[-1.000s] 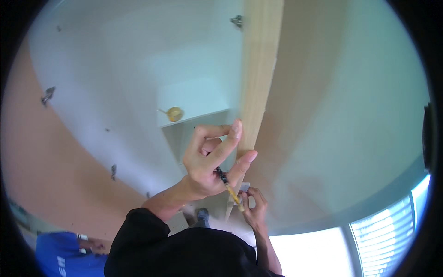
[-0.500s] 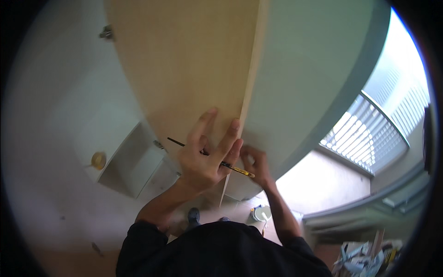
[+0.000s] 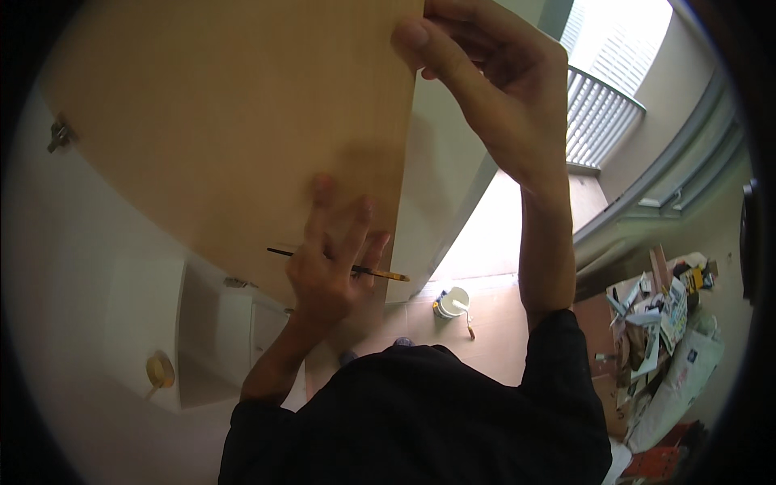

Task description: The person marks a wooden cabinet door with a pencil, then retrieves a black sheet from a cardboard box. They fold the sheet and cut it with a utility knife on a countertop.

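A large light wooden panel [image 3: 226, 121] fills the upper left of the view. My left hand [image 3: 331, 263] lies against its face with the fingers spread, pinning a thin black and yellow tool [image 3: 380, 272] crosswise between them. High up, my right hand [image 3: 485, 81] grips the panel's right edge, thumb on the near face. A metal hinge [image 3: 58, 134] sits on the panel's far left side.
Down on the tiled floor stands a white bucket [image 3: 453, 303] with a brush in it. A heap of cardboard and papers [image 3: 663, 323] lies at the right. A yellow tape roll [image 3: 159, 370] rests on a white cabinet. A bright slatted window [image 3: 598, 113] is at the upper right.
My right hand has risen from beside the left hand to the panel's upper edge. The view has swung, so the panel now looms larger. My left hand keeps the tool.
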A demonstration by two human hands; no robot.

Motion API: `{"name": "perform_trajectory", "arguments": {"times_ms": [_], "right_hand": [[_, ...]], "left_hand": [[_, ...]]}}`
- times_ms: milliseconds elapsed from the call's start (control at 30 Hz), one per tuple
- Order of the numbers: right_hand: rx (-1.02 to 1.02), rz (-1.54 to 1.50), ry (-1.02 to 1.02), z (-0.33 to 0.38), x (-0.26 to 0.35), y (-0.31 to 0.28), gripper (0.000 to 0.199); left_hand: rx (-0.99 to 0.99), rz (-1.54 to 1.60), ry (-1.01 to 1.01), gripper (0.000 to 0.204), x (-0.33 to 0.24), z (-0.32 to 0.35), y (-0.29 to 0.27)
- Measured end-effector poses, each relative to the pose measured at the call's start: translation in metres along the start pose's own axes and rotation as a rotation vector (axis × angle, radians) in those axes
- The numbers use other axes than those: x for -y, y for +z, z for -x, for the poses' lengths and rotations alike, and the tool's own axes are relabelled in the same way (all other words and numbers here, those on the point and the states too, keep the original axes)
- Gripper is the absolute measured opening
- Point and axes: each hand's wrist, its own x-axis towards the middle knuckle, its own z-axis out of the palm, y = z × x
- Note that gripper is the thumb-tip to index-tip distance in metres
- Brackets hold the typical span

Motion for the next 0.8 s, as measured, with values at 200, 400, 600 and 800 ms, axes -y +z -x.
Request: {"name": "perform_trajectory", "arguments": {"times_ms": [200, 400, 600, 800], "right_hand": [[-0.175, 0.004, 0.199, 0.044, 0.006, 0.025, 0.04], [-0.239, -0.007, 0.329, 0.085, 0.0, 0.041, 0.04], [-0.231, -0.13, 0.411, 0.108, -0.006, 0.047, 0.039], [-0.226, -0.188, 0.442, 0.119, -0.01, 0.049, 0.034]], "left_hand": [[0.094, 0.045, 0.054, 0.065, 0.019, 0.014, -0.016], [0.093, 0.13, 0.041, 0.059, 0.025, 0.013, -0.025], [0.126, 0.169, 0.057, 0.055, 0.032, 0.013, -0.032], [0.15, 0.216, -0.004, 0.056, 0.032, 0.018, -0.036]]}}
